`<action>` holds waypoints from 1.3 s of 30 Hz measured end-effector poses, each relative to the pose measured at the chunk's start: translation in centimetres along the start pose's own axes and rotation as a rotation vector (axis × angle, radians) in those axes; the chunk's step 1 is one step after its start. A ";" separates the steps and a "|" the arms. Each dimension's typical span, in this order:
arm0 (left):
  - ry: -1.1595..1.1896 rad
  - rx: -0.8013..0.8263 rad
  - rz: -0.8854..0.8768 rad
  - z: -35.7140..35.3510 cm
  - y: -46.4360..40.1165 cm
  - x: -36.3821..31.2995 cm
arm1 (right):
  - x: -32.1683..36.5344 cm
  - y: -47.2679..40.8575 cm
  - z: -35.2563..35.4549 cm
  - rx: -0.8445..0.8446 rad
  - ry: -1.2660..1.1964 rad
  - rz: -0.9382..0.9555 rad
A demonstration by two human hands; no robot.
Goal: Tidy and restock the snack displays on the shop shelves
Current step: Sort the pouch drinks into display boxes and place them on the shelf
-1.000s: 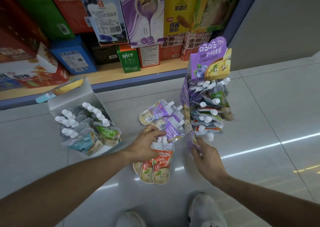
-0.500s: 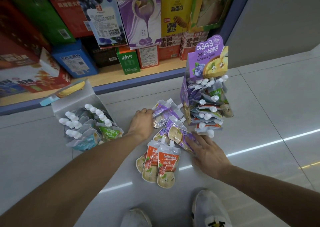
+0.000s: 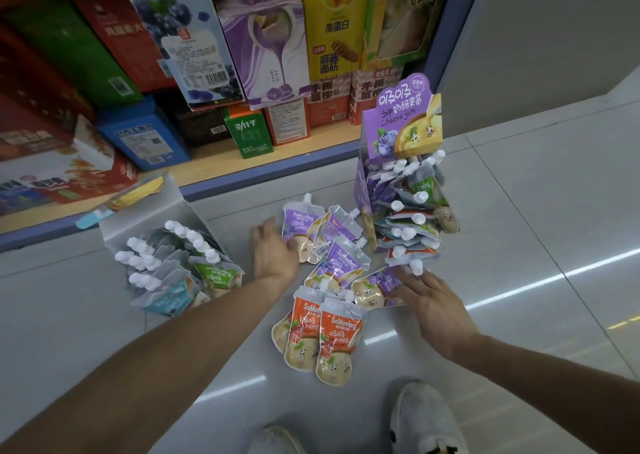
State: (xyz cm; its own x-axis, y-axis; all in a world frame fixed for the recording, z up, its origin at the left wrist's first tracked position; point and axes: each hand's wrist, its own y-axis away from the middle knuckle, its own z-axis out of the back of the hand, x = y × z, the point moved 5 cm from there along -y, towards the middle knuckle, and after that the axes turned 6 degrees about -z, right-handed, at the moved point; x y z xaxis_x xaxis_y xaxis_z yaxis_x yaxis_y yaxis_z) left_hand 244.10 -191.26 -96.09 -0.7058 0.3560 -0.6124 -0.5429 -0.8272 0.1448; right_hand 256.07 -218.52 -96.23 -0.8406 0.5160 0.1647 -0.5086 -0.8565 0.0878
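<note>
Down on the tiled floor (image 3: 519, 211) by the shelf edge, "SoMoving" reads on two orange pouches (image 3: 325, 335), spouts toward the shelf. Purple pouches (image 3: 337, 263) lie scattered just beyond. Upright, the purple display stand (image 3: 401, 121) says "Cheese jam". Left hand (image 3: 273, 256) rests flat, fingers loose, against one purple pouch; right hand (image 3: 433, 301) presses spread fingers on another.

I am in a shop, crouched on a pale tiled floor (image 3: 519, 190) at the foot of a retail shelf (image 3: 263, 157). The shelf is packed with boxed snacks (image 3: 263, 44) showing barcodes and printed labels. Beside me stand a purple cardboard display stand (image 3: 398, 121) hung with spouted pouches and an open carton (image 3: 149, 207) holding more of them.
</note>
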 end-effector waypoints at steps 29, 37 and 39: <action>-0.319 0.296 -0.555 -2.8 4.1 -2.9 | 0.8 1.4 -1.5 0.213 -0.356 -0.014; 0.092 0.162 -0.685 -3.1 5.2 -12.2 | -1.1 0.6 9.3 -0.467 -0.370 -0.329; 0.081 0.171 -0.681 -3.8 4.4 -13.4 | -1.7 -0.6 10.5 -0.489 -0.313 -0.331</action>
State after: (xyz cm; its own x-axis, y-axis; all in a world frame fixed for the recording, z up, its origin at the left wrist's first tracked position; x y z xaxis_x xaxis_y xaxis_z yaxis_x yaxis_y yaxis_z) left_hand 252.88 -201.34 -90.23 -0.1509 0.7310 -0.6654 -0.9203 -0.3497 -0.1754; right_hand 259.81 -219.00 -86.29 -0.5691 0.6604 0.4899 -0.8185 -0.5120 -0.2605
